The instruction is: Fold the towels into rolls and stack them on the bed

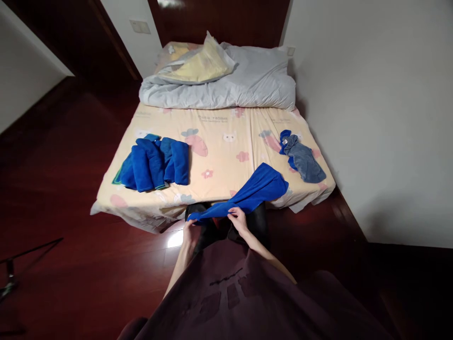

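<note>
A blue cloth (260, 186) stretches from my hands over the front edge of the bed (219, 156), its wider end lying on the patterned sheet. My left hand (190, 231) grips its narrow end. Farther right along the same cloth, my right hand (239, 219) pinches its near edge. Several rolled or folded blue cloths (141, 165) lie together on the bed's left side. On the right side rests a bunched grey-blue cloth (307, 163) with a blue piece (285, 137) beside and partly under it.
At the far end of the bed are a grey quilt (215, 97), a grey pillow (262, 61) and a yellow pillow (201, 63). A white wall (371, 118) stands close on the right. A thin dark stand (10, 269) is on the floor at the left.
</note>
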A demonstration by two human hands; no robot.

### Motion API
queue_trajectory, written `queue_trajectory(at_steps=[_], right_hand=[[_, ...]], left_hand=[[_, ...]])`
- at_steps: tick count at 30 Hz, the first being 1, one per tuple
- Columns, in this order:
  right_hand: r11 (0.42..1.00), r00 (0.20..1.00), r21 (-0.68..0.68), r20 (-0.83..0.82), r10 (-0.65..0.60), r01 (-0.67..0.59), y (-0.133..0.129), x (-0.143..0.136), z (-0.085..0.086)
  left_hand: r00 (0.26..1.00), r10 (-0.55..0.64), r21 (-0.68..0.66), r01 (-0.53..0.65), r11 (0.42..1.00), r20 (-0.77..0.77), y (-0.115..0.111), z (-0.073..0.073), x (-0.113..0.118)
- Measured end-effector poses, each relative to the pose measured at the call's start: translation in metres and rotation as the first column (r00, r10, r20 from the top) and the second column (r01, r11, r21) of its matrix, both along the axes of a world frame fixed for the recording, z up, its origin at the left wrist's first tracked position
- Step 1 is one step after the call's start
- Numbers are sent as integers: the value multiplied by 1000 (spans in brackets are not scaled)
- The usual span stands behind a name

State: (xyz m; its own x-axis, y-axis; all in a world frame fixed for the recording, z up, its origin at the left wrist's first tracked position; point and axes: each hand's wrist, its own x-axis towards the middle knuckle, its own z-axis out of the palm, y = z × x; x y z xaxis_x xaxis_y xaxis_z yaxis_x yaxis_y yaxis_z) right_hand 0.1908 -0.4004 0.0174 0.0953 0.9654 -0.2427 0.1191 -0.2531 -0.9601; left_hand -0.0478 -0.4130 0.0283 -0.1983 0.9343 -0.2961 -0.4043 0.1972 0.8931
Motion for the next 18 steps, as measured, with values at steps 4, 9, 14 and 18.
queue_trajectory(at_steps=[4,9,14,18], right_hand=[[992,906,110,413,-98,57,3,30,-14],[982,752,110,658,42,-152,-5,48,-24],[940,721,157,683,119,-304,-7,39,-10],[893,740,269,666,97,-360,-9,26,6]], left_hand=[[988,108,-15,-107,994,106,-13,-1,-15],[990,79,-28,-76,997,117,-32,-4,-26],[944,311,-40,-309,950,113,-46,-13,-49],[908,419,-41,-418,908,14,-53,-18,-70]])
